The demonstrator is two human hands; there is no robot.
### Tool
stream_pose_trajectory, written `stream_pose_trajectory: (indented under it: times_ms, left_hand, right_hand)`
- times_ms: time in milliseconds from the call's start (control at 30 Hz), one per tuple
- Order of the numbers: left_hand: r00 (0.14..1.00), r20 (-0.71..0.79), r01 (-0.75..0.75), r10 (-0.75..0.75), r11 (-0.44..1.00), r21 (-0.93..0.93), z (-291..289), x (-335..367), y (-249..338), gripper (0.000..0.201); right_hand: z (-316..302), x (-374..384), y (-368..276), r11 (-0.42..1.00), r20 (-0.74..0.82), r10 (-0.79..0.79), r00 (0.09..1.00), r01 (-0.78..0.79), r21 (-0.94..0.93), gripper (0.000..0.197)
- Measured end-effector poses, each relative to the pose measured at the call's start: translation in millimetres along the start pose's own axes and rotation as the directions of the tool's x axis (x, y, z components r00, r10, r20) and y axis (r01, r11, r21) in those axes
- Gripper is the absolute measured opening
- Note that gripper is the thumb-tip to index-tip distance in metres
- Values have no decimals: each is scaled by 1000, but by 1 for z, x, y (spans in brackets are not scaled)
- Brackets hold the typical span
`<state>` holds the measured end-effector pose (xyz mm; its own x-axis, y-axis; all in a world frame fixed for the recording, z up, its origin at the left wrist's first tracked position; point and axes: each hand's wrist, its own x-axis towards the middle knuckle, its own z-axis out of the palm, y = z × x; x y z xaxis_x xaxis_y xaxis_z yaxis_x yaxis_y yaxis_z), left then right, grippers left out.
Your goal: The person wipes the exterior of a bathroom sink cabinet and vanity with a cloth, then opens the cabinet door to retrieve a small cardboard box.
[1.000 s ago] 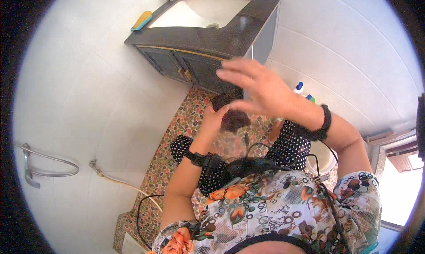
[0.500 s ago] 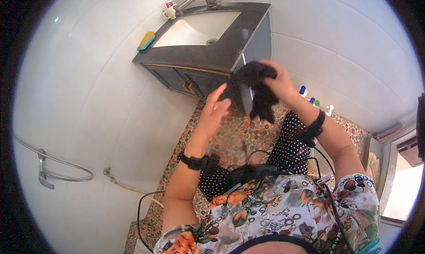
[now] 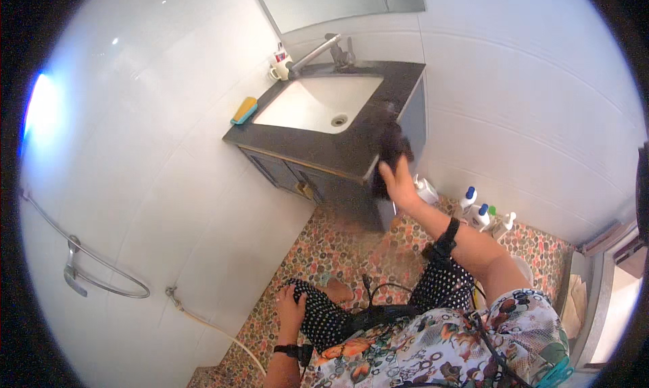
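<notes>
A dark, limp piece of cloth hangs from my right hand at the right front corner of the vanity. The cloth is blurred, and its upper part lies against the black countertop; I cannot make out what kind of cloth it is. My right fingers are closed on it, with the arm stretched forward. Holding nothing, my left hand rests on my left knee, over the black trousers with white dots, its fingers laid over the fabric.
A white sink basin is set in the countertop, with a faucet behind. A yellow-and-blue brush and a cup stand along its left side. Several bottles line the right wall on the pebble-patterned floor. A shower hose hangs left.
My left hand has left the cloth's side and dropped to my knee. My right hand has carried the cloth to the countertop's corner. The view has tilted up, showing more wall and a mirror.
</notes>
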<state>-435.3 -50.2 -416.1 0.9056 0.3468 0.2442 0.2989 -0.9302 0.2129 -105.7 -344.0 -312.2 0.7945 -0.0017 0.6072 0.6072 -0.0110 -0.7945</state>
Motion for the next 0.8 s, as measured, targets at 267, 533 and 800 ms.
stream_pose_trajectory:
  times_ms: [267, 533, 800]
  left_hand:
    - [997, -71, 28, -21, 994, 102, 5, 3, 4, 31]
    - [990, -140, 39, -33, 998, 42, 23, 26, -9, 26]
    - [985, -165, 43, -47, 999, -30, 13, 25, 4, 24]
  right_hand:
    - [-37, 28, -37, 940, -40, 338, 940, -336, 58, 32]
    - [-25, 107, -107, 701, 629, 157, 761, 363, -614, 70]
    - [-53, 216, -44, 547, 508, 359, 783, 265, -794, 76]
